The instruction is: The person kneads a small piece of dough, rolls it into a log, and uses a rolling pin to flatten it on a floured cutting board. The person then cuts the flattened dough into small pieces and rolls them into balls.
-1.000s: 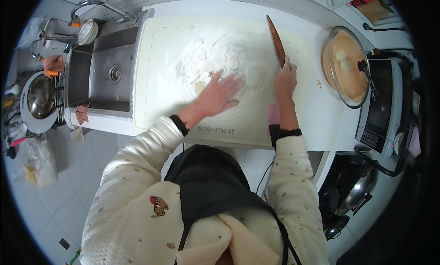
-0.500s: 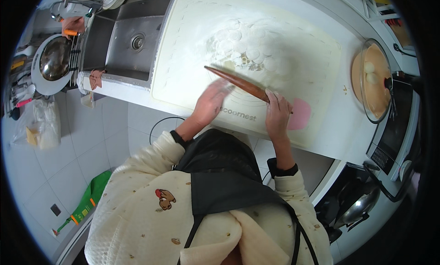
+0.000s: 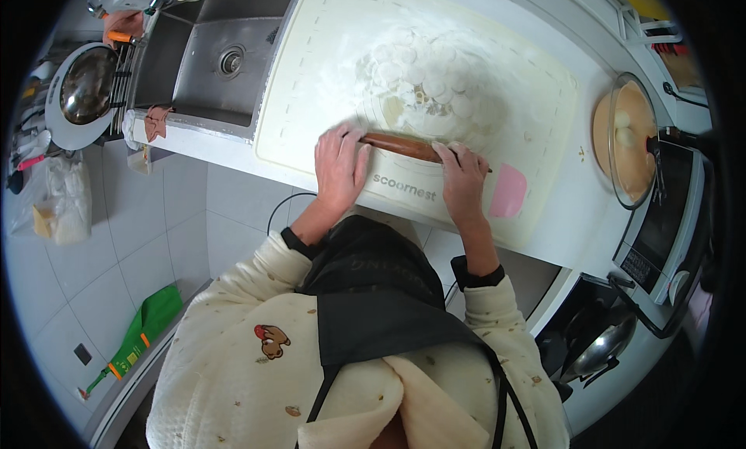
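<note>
A brown wooden rolling pin [image 3: 404, 146] with tapered ends lies low across the near part of a pale, flour-dusted mat [image 3: 311, 84]. My left hand [image 3: 339, 169] is closed over the pin's left end, hiding its tip. At the other end, my right hand [image 3: 464, 177] grips the pin, and a short bit of its tip shows past the fingers. Just beyond the pin is a heap of small, round, floured dough pieces [image 3: 443, 60]. Whether dough lies under the pin I cannot tell. A flat pink scraper [image 3: 510, 190] rests right of my right hand.
A steel sink [image 3: 210, 68] is set into the counter at the left. On the right stands a glass-rimmed bowl [image 3: 600, 130] with pale round lumps inside, beside a microwave oven [image 3: 660, 216]. A pan [image 3: 602, 352] sits lower right.
The rolling pin has gone from raised and slanting to lower and nearly level. My left hand, blurred and beside the pin before, has closed on its left end.
</note>
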A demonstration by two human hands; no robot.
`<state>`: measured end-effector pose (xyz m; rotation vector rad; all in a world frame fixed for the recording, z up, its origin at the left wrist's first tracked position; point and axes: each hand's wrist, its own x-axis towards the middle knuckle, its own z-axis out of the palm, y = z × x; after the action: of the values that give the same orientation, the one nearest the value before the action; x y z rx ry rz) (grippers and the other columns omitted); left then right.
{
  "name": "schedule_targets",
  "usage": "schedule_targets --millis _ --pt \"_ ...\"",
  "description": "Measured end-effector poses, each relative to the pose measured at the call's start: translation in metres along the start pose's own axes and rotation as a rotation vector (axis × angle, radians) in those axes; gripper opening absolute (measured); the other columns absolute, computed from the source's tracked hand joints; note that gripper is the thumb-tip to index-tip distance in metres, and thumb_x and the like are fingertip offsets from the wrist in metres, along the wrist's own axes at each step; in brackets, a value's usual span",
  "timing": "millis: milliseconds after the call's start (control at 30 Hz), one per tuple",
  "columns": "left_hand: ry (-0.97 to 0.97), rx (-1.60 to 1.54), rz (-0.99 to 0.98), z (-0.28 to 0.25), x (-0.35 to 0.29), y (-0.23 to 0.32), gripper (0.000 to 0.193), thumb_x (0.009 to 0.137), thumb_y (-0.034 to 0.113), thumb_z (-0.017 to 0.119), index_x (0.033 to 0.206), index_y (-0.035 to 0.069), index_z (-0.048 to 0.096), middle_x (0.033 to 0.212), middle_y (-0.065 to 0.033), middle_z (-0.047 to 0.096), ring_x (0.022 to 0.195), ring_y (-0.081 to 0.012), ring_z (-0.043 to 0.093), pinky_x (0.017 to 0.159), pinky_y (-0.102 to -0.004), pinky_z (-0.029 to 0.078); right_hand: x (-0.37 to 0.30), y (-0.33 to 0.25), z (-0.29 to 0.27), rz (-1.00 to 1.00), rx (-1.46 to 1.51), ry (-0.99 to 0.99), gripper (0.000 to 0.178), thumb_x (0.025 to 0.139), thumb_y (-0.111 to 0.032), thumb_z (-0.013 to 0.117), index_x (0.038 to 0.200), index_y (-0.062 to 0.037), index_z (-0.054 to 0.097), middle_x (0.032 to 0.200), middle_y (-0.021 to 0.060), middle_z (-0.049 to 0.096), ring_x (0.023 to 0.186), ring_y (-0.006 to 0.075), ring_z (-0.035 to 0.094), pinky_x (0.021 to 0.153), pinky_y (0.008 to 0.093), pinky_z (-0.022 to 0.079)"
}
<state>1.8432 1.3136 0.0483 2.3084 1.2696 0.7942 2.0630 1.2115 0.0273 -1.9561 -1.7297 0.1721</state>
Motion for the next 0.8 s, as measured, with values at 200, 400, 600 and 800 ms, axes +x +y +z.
schedule_targets --millis 200,400,600,800 --pt "-0.398 0.300 0.045 0.018 -0.001 -0.018 0.077 0.094 0.042 0.057 0.154 0.005 0.028 0.161 -0.0183 0.026 0.148 -0.0402 0.023 0.114 -0.0641 0.016 -0.010 -0.010 0.012 -0.006 -0.212 -0.136 0.060 0.089 -0.032 0.064 0.143 -0.0103 0.048 0.144 0.0116 0.046 0.137 0.0331 0.037 0.105 0.0531 0.029" --pt "-0.410 0.271 0.066 0.024 0.002 -0.028 0.085 0.091 0.052 0.058 0.154 0.004 0.028 0.161 -0.0175 0.027 0.148 -0.0388 0.023 0.114 -0.0652 0.014 -0.001 -0.020 0.016 0.122 -0.174 -0.220 0.088 0.084 -0.051 0.068 0.152 -0.0063 0.035 0.158 0.0149 0.033 0.145 0.0360 0.027 0.106 0.0566 0.025" --pt "-0.433 0.321 0.195 0.020 0.020 -0.017 0.090 0.089 0.057 0.059 0.154 0.004 0.028 0.160 -0.0179 0.029 0.147 -0.0378 0.026 0.113 -0.0655 0.016 0.003 0.003 0.027 0.152 -0.252 -0.066 0.096 0.076 -0.056 0.073 0.151 -0.0084 0.037 0.160 0.0146 0.029 0.145 0.0393 0.027 0.105 0.0551 0.026" --pt "-0.500 0.306 0.294 0.018 0.002 -0.021 0.091 0.088 0.058 0.061 0.153 0.003 0.030 0.160 -0.0199 0.028 0.148 -0.0379 0.026 0.114 -0.0649 0.013 -0.020 -0.012 0.010 0.138 -0.186 -0.311 0.092 0.081 -0.050 0.071 0.153 -0.0076 0.033 0.157 0.0181 0.031 0.145 0.0387 0.027 0.103 0.0547 0.028"
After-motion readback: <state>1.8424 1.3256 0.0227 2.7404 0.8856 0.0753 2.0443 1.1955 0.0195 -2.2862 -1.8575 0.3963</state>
